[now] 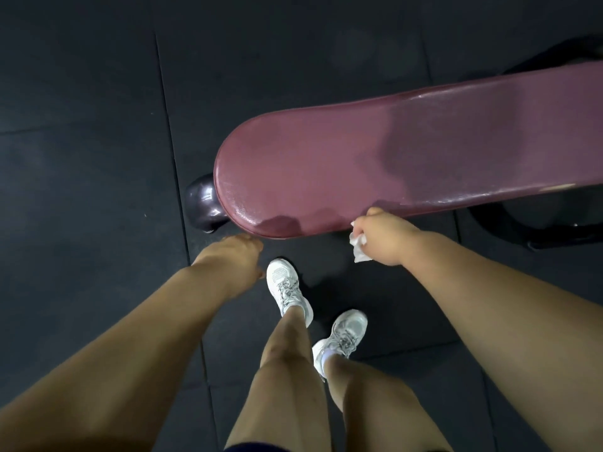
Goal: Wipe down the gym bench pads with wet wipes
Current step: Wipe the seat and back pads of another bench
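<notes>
A long maroon bench pad runs from the middle of the view to the right edge, with darker damp patches across its middle and near its front edge. My right hand grips a crumpled white wet wipe against the pad's near side edge. My left hand hangs just below the pad's rounded left end, fingers loosely curled, holding nothing that I can see.
Black rubber floor mats lie all around. A dark rounded bench foot sticks out under the pad's left end. The black frame base sits under the right part. My white sneakers stand close below the pad.
</notes>
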Available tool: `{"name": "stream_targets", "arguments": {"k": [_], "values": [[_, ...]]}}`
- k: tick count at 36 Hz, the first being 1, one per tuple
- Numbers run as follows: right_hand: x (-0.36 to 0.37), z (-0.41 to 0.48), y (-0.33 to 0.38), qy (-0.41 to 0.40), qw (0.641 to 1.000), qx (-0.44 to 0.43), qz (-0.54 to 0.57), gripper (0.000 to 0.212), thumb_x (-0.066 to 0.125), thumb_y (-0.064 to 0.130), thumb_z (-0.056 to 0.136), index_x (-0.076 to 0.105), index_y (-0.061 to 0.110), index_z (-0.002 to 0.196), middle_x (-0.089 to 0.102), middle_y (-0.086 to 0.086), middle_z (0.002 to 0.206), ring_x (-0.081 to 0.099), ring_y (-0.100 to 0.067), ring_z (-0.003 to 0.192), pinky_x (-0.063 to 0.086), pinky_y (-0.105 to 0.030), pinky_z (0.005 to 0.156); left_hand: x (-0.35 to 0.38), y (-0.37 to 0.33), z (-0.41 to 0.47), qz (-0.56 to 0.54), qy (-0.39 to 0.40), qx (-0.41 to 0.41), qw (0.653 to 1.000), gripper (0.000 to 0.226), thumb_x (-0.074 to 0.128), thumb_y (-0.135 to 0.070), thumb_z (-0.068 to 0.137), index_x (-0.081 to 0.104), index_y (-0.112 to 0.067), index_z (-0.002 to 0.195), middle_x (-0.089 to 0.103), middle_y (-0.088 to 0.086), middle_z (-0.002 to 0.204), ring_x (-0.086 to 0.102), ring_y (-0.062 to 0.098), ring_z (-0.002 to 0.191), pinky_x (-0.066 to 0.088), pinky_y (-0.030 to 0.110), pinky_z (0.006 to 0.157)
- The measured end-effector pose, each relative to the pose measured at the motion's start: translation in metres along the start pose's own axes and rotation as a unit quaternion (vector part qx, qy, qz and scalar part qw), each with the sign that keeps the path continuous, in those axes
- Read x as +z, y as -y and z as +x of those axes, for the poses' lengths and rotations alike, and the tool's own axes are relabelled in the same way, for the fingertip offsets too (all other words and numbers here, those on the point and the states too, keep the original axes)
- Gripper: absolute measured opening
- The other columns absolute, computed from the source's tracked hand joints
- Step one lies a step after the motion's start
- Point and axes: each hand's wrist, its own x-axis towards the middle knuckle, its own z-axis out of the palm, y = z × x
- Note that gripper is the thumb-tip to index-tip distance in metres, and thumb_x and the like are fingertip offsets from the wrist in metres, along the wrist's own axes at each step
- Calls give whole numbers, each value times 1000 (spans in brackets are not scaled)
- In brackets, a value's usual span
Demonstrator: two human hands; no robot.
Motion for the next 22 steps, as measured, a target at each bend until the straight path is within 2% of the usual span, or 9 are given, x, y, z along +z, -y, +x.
{"name": "stream_targets", "arguments": {"k": [4, 8, 14, 22], "values": [[-15, -55, -29, 25, 1000, 5, 8, 35, 51, 2, 90, 56, 14, 123, 37, -5, 134, 56, -28, 107, 48, -38, 94, -12, -29, -38, 24, -8, 9, 1000, 51, 57, -38, 91, 44, -17, 136, 44, 5, 140, 46, 24, 124, 42, 37, 100], [-29, -117, -59, 8, 1000, 22, 10, 33, 51, 10, 91, 55, 13, 124, 39, -7, 129, 56, -29, 102, 49, -39, 91, -32, -66, -76, 60, -39, 43, 996, 54, 57, -41, 90, 43, -18, 137, 47, 6, 137, 47, 26, 123, 43, 39, 99], [-39, -192, -98, -60, 993, 87, 44, 31, 54, 17, 90, 56, 16, 121, 46, -14, 129, 53, -32, 108, 47, -39, 89, -70, -125, -115, 110, -77, 105, 985, 51, 55, -40, 92, 44, -16, 136, 48, 7, 134, 48, 27, 119, 44, 41, 96], [-37, -276, -121, -108, 961, 187, 174, 29, 56, 19, 89, 56, 19, 118, 46, -11, 127, 54, -30, 107, 47, -39, 90, -123, -188, -140, 222, -98, 188, 952, 52, 55, -38, 92, 42, -19, 138, 49, 6, 135, 49, 28, 119, 45, 41, 97]]}}
